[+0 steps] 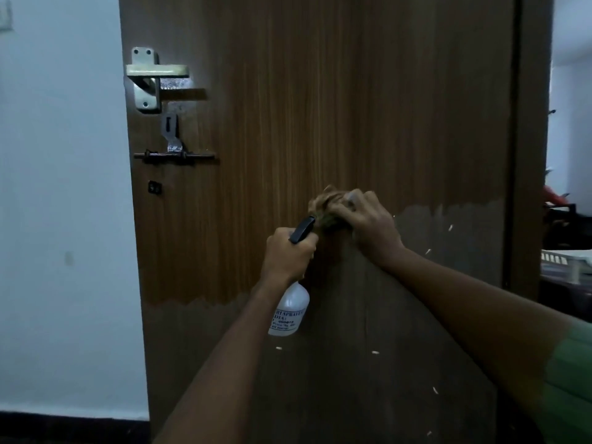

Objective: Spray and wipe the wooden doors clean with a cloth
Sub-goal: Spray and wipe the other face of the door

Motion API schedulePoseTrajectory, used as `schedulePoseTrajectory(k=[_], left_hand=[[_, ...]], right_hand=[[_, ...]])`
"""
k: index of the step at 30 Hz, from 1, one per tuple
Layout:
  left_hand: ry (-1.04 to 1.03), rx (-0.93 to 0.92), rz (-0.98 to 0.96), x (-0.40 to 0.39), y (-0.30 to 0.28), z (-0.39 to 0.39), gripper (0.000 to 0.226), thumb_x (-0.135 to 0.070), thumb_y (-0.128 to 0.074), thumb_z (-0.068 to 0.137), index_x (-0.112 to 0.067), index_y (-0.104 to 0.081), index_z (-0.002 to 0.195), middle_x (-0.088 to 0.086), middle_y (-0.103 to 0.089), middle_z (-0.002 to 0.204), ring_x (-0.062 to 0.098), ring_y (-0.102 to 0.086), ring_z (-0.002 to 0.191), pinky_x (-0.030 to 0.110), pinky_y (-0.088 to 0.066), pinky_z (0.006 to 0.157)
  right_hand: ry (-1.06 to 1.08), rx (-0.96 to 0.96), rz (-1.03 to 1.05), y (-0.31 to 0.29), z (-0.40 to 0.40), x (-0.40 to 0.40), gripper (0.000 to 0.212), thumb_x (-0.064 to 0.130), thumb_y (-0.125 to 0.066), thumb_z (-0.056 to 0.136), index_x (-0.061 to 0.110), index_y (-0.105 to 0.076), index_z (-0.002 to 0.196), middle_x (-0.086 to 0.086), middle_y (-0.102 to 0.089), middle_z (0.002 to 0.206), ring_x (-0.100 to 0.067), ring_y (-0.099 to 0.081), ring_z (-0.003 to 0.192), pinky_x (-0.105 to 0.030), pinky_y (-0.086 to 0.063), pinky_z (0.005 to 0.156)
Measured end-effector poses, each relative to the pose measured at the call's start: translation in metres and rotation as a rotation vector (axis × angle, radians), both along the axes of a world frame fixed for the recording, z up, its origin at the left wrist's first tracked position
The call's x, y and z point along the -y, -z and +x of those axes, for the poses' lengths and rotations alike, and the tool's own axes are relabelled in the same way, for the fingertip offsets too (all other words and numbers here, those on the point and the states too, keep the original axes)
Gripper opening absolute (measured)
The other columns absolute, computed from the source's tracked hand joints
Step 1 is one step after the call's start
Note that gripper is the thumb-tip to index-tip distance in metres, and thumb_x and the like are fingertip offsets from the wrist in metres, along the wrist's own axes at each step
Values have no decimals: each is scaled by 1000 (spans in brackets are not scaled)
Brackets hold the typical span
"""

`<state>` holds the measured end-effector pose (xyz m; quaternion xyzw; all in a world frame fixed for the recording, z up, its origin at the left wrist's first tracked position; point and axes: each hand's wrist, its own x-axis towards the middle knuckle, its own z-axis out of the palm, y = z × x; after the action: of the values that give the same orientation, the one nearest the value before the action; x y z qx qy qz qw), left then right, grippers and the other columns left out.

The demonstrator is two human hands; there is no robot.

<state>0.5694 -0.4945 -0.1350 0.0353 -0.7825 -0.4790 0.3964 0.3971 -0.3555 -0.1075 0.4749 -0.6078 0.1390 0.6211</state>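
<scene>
both hands (290,256) (368,221) raised, fingers curled

Door (320,107): brown wood w/ vertical grain, duller grey-brown band across lower part. Spray bottle (290,310): translucent white, black nozzle, dark print on label. Cloth (326,206): tan/orange-brown. Handle (150,76): pale metal. Wall (64,219): white. Sleeve (573,379): green.

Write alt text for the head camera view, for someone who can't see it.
A person's right hand presses a bunched cloth against a brown wooden door, while the left hand grips a white spray bottle just below it. A metal handle and a sliding bolt sit near the door's left edge, beside a pale wall.
</scene>
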Motion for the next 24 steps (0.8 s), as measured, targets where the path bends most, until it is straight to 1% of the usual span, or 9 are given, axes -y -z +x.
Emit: schedulePoseTrajectory(k=[3,8,10,12,14,16,19,21,24], left_hand=[[4,10,-10,-2,4,-5,26,-20,-63,98,-5,-70,78,4,-63,64,13,-53,48,29,-43,48],[-10,-8,1,-3,5,-14,27,-18,-62,96,0,-69,78,5,-60,61,17,-52,50,31,-42,50],[12,-5,2,-8,7,-19,26,-19,-62,97,-2,-70,80,5,-60,62,15,-52,49,29,-41,47],[23,3,-6,-14,9,-26,25,-19,-63,98,-1,-69,82,5,-61,64,16,-53,49,28,-42,45],[11,-13,-10,-23,13,-35,28,-20,-63,97,4,-68,83,8,-61,65,22,-53,52,31,-43,47],[-6,-32,-9,-34,14,-42,31,-23,-64,97,3,-69,81,8,-62,64,25,-54,53,37,-43,52],[-38,-61,-3,-44,7,-49,31,-19,-63,97,5,-67,78,9,-61,63,25,-54,55,38,-45,55],[-63,-87,64,-49,-4,-52,30,-17,-62,98,9,-68,83,10,-61,65,24,-54,56,38,-44,56],[-49,-67,91,-56,-23,-59,31,-22,-63,100,4,-71,86,8,-63,66,21,-55,54,34,-44,51]], right_hand=[[16,169,-194,31,5,11,38,9,-58,94,18,-63,131,-13,-53,125,-30,-49,101,-41,-56,66],[42,-313,497,80,-16,-13,35,12,-60,98,19,-61,132,-14,-57,134,-29,-57,112,-43,-56,89],[24,-266,342,49,-23,-17,34,10,-60,97,18,-65,130,-14,-60,132,-29,-58,110,-42,-57,88],[4,-20,-49,15,-23,-17,34,6,-61,95,16,-68,127,-12,-59,126,-29,-55,104,-41,-57,76],[5,135,-247,10,-19,-13,36,4,-58,95,17,-68,127,-11,-57,122,-29,-51,101,-40,-55,68],[11,85,-159,36,-24,-14,35,9,-52,98,17,-67,128,-13,-58,127,-30,-53,103,-41,-55,75],[-11,-276,361,79,-42,-33,30,10,-56,102,17,-64,130,-15,-59,135,-30,-60,112,-42,-55,89],[23,-472,590,55,-54,-50,33,9,-59,100,19,-60,131,-15,-56,136,-30,-60,113,-42,-56,88],[43,-356,284,5,-61,-58,34,6,-61,97,16,-64,130,-16,-59,130,-31,-58,103,-42,-56,82]])
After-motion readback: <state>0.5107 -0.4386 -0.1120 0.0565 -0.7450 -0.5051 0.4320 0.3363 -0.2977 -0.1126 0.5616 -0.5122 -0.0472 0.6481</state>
